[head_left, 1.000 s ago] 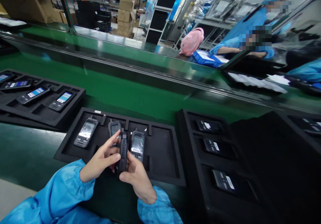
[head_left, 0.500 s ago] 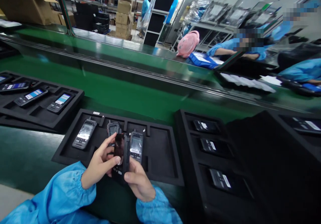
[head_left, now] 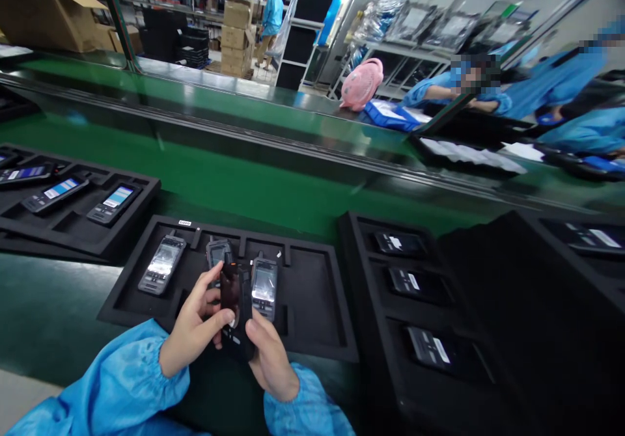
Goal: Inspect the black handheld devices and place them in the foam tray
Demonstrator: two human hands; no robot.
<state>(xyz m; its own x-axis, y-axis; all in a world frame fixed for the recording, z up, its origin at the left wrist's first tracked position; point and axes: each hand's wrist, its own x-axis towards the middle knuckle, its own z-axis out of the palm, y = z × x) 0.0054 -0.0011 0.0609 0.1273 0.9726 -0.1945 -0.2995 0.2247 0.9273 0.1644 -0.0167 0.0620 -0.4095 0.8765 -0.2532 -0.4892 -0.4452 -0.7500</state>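
Observation:
Both my hands hold one black handset (head_left: 233,309) upright over a black foam tray (head_left: 317,306). My left hand (head_left: 195,325) grips its left side with the thumb across the front. My right hand (head_left: 271,358) clasps its lower right side. The handset's dark face is turned towards me. In the tray's slots lie three more handsets with lit screens: one at the left (head_left: 162,265), one partly hidden behind my fingers (head_left: 218,252), one just right of the held handset (head_left: 264,284). The tray's rightmost slot holds nothing.
A second foam tray (head_left: 78,224) with several lit handsets lies at the left. A taller black tray stack (head_left: 371,280) with labelled dark devices stands at the right. Behind runs a green conveyor belt (head_left: 244,176). People in blue coats work at the far right, near a pink fan (head_left: 360,83).
The held handset has turned from side-on to its dark face towards me. My hands have stayed over the tray, shifting slightly down and left in view.

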